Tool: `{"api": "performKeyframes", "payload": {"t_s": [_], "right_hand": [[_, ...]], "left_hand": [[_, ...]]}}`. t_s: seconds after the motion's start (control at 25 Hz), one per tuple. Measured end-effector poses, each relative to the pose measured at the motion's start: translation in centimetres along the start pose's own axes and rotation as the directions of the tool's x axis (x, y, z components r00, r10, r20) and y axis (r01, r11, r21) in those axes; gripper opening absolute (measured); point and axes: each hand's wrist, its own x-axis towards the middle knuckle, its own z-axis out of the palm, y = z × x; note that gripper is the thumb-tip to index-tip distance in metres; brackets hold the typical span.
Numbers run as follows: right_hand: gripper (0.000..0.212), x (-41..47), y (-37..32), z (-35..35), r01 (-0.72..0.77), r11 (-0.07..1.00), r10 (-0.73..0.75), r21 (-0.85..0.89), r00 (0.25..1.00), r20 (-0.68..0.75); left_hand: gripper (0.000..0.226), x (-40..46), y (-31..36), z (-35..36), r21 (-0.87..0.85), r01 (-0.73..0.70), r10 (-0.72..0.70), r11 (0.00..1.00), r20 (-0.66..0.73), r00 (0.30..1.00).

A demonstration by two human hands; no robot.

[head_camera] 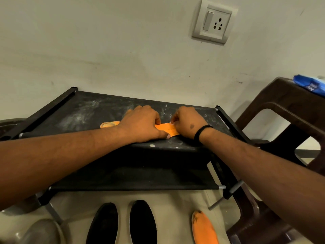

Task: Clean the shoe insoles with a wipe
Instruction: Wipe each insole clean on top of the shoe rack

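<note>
A: Where do we see the orange insole (166, 129)?
B: Flat on the rack's top shelf (91, 110). Our left hand (142, 125) presses it down; our right hand (187, 125), fingers curled, pinches its end. A wipe is not discernible.
</note>
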Motion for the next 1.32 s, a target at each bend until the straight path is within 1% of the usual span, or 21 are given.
{"api": "performKeyframes", "payload": {"t_s": [0.08,0.12,0.16,0.24,0.28,0.32,0.4,0.44,0.48,0.6,0.64,0.76,0.8,0.84,0.96,1.0,1.16,1.2,1.32], "right_hand": [[0.015,-0.3,-0.9,0.1,0.069,0.992,-0.074,0.104,0.996,0.052],[0.013,-0.3,-1.0,0.0,0.078,0.991,-0.085,0.112,0.994,0.065],[0.014,-0.1,-0.7,0.0,0.069,0.996,-0.072,0.061,0.996,0.052],[0.020,0.3,-0.3,0.1,0.020,0.990,-0.020,-0.142,1.000,-0.001],[0.023,0.2,-0.4,0.2,0.015,0.981,-0.017,-0.194,1.000,-0.006],[0.024,0.1,-0.5,0.2,0.041,0.981,-0.040,-0.191,0.999,0.007],[0.022,-0.4,-0.5,-0.1,0.126,0.990,-0.122,-0.070,0.991,0.061],[0.019,-0.8,-0.3,-0.4,0.143,0.990,-0.142,-0.007,0.986,0.085],[0.017,-1.0,0.2,-0.6,0.140,0.990,-0.141,0.017,0.987,0.080],[0.022,-1.1,1.2,-0.6,0.032,0.997,-0.032,-0.070,0.999,0.005],[0.024,-1.4,1.0,-0.5,0.035,0.996,-0.034,-0.087,0.999,0.009],[0.021,-2.7,-0.1,-0.6,0.178,0.984,-0.178,0.003,0.981,0.080],[0.021,-3.1,-0.1,-0.6,0.200,0.980,-0.201,0.016,0.976,0.086],[0.022,-3.1,0.3,-0.6,0.187,0.982,-0.186,-0.002,0.980,0.070],[0.028,-2.5,1.4,-0.8,0.009,0.992,-0.010,-0.124,1.000,-0.010],[0.028,-2.4,1.4,-0.8,-0.007,0.992,0.005,-0.127,1.000,-0.017],[0.021,-3.5,0.3,-0.7,0.173,0.985,-0.173,0.010,0.981,0.091],[0.019,-3.4,0.5,-0.7,0.171,0.985,-0.173,0.027,0.981,0.091],[0.021,-2.9,1.8,-0.7,0.044,0.999,-0.044,-0.028,0.999,-0.001]], "left_hand": [[0.058,0.0,-0.1,0.0,0.002,-0.010,0.010,1.000,0.002,1.000],[0.057,0.1,-0.1,0.0,0.005,-0.012,0.012,1.000,0.004,1.000],[0.057,0.1,0.0,0.0,0.006,-0.012,0.012,1.000,0.002,1.000],[0.059,0.2,0.0,0.0,-0.001,-0.006,0.006,1.000,0.000,1.000],[0.059,0.1,0.0,0.0,-0.006,-0.003,0.003,1.000,0.004,1.000],[0.058,0.1,-0.1,0.0,-0.008,-0.004,0.004,1.000,0.006,1.000],[0.058,-0.1,-0.2,0.0,-0.011,-0.008,0.008,1.000,0.011,1.000],[0.058,-0.1,-0.2,0.0,-0.015,-0.012,0.012,1.000,0.014,1.000],[0.058,-0.1,-0.1,-0.1,-0.020,-0.017,0.017,1.000,0.017,1.000],[0.058,0.0,0.0,-0.2,-0.034,-0.024,0.025,0.999,0.021,0.999],[0.057,-0.1,0.0,-0.2,-0.035,-0.034,0.034,0.999,0.024,0.999],[0.052,-0.2,-0.1,-0.3,-0.043,-0.059,0.060,0.997,0.030,0.998],[0.051,-0.2,-0.1,-0.4,-0.048,-0.057,0.059,0.997,0.030,0.998],[0.050,-0.2,-0.1,-0.4,-0.052,-0.056,0.057,0.997,0.031,0.998],[0.050,0.0,0.1,-0.3,-0.067,-0.058,0.060,0.996,0.036,0.998],[0.050,0.0,0.0,-0.2,-0.066,-0.061,0.063,0.996,0.037,0.997],[0.049,0.1,-0.3,-0.3,-0.042,-0.071,0.072,0.997,0.020,0.997],[0.048,0.1,-0.2,-0.3,-0.036,-0.074,0.075,0.997,0.017,0.997],[0.045,0.3,-0.3,-0.3,-0.070,-0.106,0.110,0.992,0.042,0.993]]}}
